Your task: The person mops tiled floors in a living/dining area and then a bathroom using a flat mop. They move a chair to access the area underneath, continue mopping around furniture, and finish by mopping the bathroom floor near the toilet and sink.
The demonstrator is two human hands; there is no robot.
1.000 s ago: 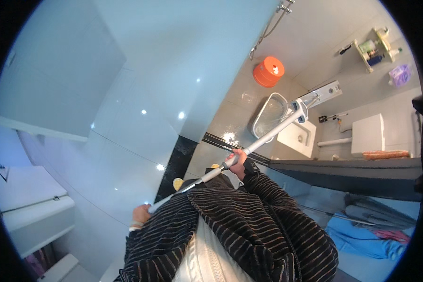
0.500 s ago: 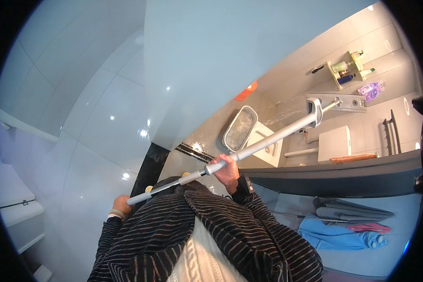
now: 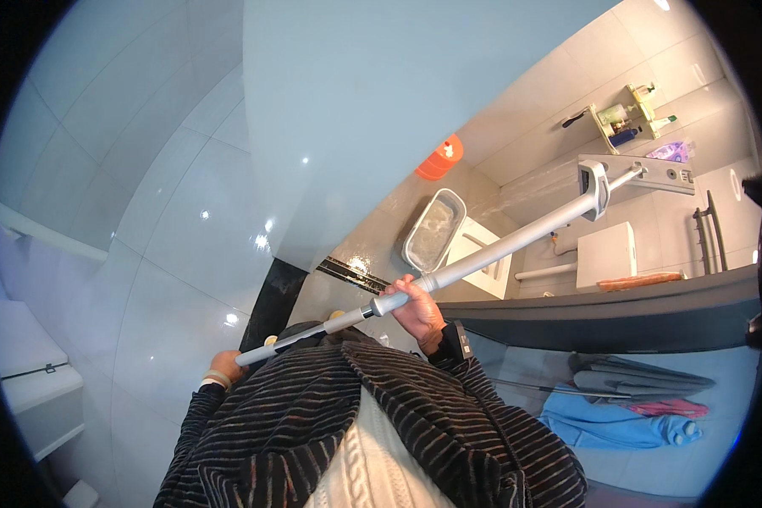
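Mop (image 3: 483,258), long-handled and grey, ran as a diagonal from the lower left to the upper right of the view; its flat head (image 3: 643,173) lay pressed against the pale tiled wall (image 3: 169,212), just below a small wall shelf (image 3: 626,118) carrying bottles. The grey pole passed in front of a clear rectangular tub (image 3: 432,233) and a white box-shaped unit (image 3: 605,254). An orange container (image 3: 440,158) sat near the tub, at the foot of a large frosted panel (image 3: 381,93). A blue cloth (image 3: 618,419) lay crumpled toward the lower right corner of the floor. The right hand (image 3: 419,309) was curled tightly round the pole at its middle, where a darker collar joined two sections, fingers wrapped over the top. The left hand (image 3: 227,366), a band at its wrist, was clenched round the near end of the pole. Both sleeves were dark with thin stripes.
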